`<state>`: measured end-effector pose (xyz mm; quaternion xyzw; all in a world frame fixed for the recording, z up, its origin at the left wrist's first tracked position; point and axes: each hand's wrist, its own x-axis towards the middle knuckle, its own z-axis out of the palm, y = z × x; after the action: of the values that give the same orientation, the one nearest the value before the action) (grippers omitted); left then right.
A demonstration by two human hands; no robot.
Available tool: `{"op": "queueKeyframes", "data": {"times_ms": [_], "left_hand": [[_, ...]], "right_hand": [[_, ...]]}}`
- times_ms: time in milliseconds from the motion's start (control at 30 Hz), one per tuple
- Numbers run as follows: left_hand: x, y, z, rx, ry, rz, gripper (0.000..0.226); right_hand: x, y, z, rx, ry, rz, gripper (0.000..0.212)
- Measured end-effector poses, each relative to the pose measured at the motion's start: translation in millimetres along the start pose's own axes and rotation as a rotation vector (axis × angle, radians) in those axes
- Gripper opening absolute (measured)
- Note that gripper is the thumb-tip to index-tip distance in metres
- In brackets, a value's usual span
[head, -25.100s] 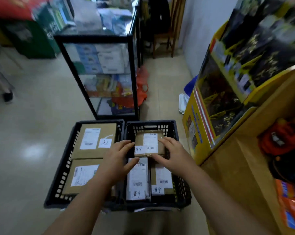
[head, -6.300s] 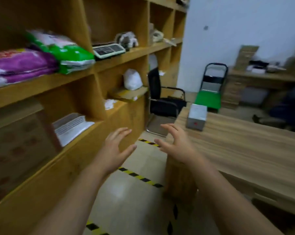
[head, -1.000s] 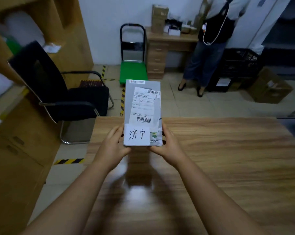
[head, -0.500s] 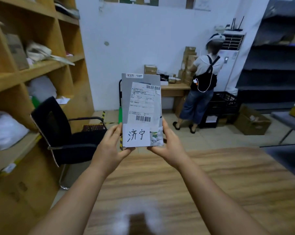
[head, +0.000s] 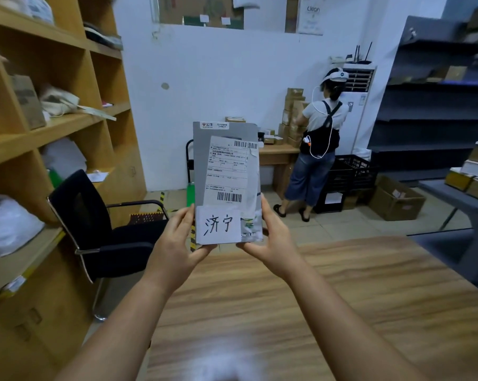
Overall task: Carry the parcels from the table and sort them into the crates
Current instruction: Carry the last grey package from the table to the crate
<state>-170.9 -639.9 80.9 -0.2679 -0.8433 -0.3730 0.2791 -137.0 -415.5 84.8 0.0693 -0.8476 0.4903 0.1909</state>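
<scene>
Parcel (head: 227, 185) held upright above the near end of the bench (head: 328, 303), clear of its top, label side facing the camera. Grey wrap, white shipping label with two barcodes, and a white slip at the bottom left with two handwritten characters. Left hand (head: 177, 243) gripping the lower left edge, fingers (head: 187, 215) curled up along that edge, thumb under the bottom corner. Right hand (head: 273, 240) gripping the lower right edge, fingers lying up along that side, thumb under the bottom. Both forearms stretched out over the wood-grain top.

To the left, a wooden shelf (head: 54, 125) with bags and boxes, and a black chair (head: 95, 232) just beside the bench corner. Behind the parcel, a green cart (head: 189, 188), mostly hidden. Against the far wall, a desk (head: 276, 155) stacked with small cartons, a person (head: 317, 149) standing at it with back turned, black crates (head: 347, 182) on the floor beside, then a brown carton (head: 397, 199). At right, a dark rack (head: 435, 105) and more boxes (head: 477, 171) on a grey surface.
</scene>
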Motion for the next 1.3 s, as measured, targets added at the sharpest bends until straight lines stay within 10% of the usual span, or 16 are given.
{"op": "queueKeyframes", "data": {"times_ms": [500, 1300], "left_hand": [[-25, 68, 1, 0.162, 0.115, -0.241, 0.083], [-442, 221, -333, 1.008, 0.784, -1.156, 0.091]], "right_hand": [[11, 6, -30, 0.187, -0.265, -0.103, 0.113], [-285, -319, 309, 0.649, -1.491, -0.719, 0.105]]}}
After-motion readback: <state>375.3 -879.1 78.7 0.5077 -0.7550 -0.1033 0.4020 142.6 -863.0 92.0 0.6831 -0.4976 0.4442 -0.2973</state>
